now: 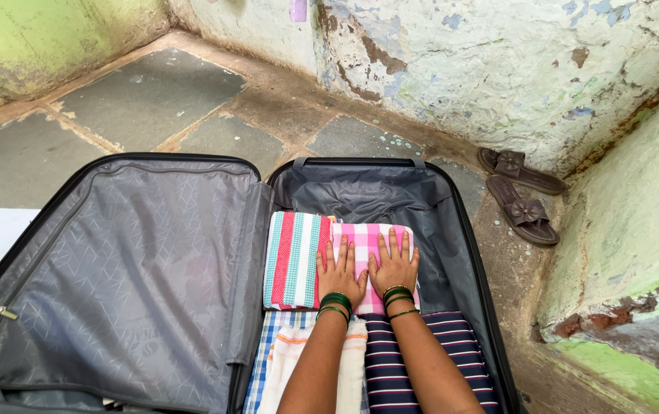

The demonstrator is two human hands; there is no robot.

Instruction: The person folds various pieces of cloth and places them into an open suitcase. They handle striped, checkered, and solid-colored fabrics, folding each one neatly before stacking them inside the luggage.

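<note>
Stone floor [153,92] under my open suitcase [452,230]; a pair of brown sandals [520,195] lies on it, right of my fingers [368,249]

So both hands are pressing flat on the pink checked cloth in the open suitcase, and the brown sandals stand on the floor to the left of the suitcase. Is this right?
Not quite. The brown sandals are on the floor to the right of the suitcase, near the wall, as the head view shows. The rest holds: left hand and right hand press flat on the pink checked cloth.
</note>
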